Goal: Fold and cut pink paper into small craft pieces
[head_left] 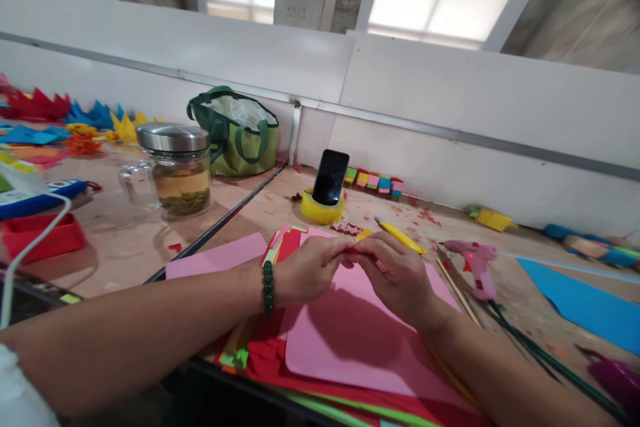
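Small red piece [353, 249] is being pinched between left hand [309, 270] and right hand [399, 275], over the pink sheet [345, 347] at near centre, likely light, bendy, easily creased, best being held by its ends.

Tabletop [280, 205]: brown, red-stained right of the yellow tape roll [320, 215]
Glass mug [181, 177]: left of the roll
Green bag [253, 153]: behind the roll, leftward
Paper stack [350, 347]: in front of the roll
Pink glue gun [479, 265]: right of the roll
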Tool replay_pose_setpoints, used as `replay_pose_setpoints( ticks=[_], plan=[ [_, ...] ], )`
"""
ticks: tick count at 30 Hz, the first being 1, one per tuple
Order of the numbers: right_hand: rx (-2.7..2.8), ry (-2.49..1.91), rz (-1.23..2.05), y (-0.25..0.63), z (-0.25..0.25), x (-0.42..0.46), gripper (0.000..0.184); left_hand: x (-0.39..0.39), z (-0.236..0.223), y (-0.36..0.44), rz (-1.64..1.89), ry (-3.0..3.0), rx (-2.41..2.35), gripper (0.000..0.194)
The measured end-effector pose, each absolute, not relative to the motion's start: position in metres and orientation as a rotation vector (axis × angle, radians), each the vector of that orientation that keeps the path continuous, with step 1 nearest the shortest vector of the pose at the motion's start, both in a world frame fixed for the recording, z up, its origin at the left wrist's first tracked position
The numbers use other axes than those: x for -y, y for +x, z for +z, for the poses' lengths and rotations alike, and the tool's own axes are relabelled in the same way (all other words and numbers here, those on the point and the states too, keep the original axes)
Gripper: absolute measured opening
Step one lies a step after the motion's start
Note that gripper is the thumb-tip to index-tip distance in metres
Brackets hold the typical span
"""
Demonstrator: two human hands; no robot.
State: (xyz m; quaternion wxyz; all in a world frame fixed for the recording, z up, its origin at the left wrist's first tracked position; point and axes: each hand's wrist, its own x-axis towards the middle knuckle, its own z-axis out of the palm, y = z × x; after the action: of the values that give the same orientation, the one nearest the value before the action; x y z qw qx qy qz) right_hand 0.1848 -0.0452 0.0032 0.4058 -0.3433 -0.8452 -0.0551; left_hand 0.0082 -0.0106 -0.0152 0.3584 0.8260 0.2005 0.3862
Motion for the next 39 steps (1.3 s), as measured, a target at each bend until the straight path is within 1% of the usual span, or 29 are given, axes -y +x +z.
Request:
replay_pose_setpoints(
  ticks=[3, 4, 7, 8, 9, 10, 11, 12, 17, 21, 23, 27, 30, 34, 39],
  plan=[
    [1.942, -0.965, 0.158, 0.183, 0.002, 0.044, 0.007, 0.010, -0.013, 0.009, 1.016, 2.013, -0.485, 0.025],
    [1.831, -1.005, 0.293, 0.183, 0.002, 0.043, 0.006, 0.010, -0.012, 0.009, 1.020, 1.923, -0.478, 0.028],
    [1.504, -1.036, 0.697, 0.182, 0.002, 0.039, 0.013, 0.006, -0.010, 0.010, 1.012, 1.625, -0.477, 0.059],
    [1.430, -1.015, 0.809, 0.181, 0.002, 0.038, 0.014, 0.005, -0.010, 0.011, 0.991, 1.560, -0.469, 0.062],
    [1.376, -0.988, 0.902, 0.181, 0.002, 0.037, 0.014, 0.005, -0.010, 0.011, 0.956, 1.526, -0.457, 0.056],
    [1.341, -0.963, 0.976, 0.181, 0.002, 0.037, 0.014, 0.005, -0.010, 0.011, 0.917, 1.511, -0.449, 0.046],
    [1.322, -0.941, 1.028, 0.180, 0.002, 0.037, 0.013, 0.005, -0.010, 0.011, 0.879, 1.505, -0.448, 0.037],
    [1.320, -0.928, 1.059, 0.179, 0.002, 0.038, 0.013, 0.006, -0.009, 0.011, 0.855, 1.495, -0.452, 0.032],
    [1.414, -0.998, 0.997, 0.173, 0.004, 0.042, 0.015, 0.007, -0.008, 0.011, 0.941, 1.443, -0.510, 0.025],
    [1.570, -1.135, 0.791, 0.175, 0.003, 0.043, 0.027, 0.006, -0.008, 0.010, 1.014, 1.723, -0.527, 0.019],
    [1.617, -1.107, 0.694, 0.178, 0.002, 0.041, 0.025, 0.006, -0.008, 0.009, 1.016, 1.927, -0.551, 0.019],
    [1.753, -1.006, 0.668, 0.179, -0.001, 0.039, 0.017, 0.008, -0.009, 0.007, 0.947, 2.164, -0.617, 0.019],
    [1.698, -1.006, 0.662, 0.178, -0.003, 0.038, 0.017, 0.007, -0.010, 0.009, 0.989, 2.016, -0.655, 0.017],
    [1.611, -0.972, 0.820, 0.178, -0.002, 0.037, 0.019, 0.005, -0.010, 0.013, 1.010, 1.741, -0.579, 0.019],
    [1.613, -0.973, 0.873, 0.180, 0.001, 0.035, 0.018, 0.003, -0.010, 0.012, 0.998, 1.709, -0.532, 0.021]
  ],
)
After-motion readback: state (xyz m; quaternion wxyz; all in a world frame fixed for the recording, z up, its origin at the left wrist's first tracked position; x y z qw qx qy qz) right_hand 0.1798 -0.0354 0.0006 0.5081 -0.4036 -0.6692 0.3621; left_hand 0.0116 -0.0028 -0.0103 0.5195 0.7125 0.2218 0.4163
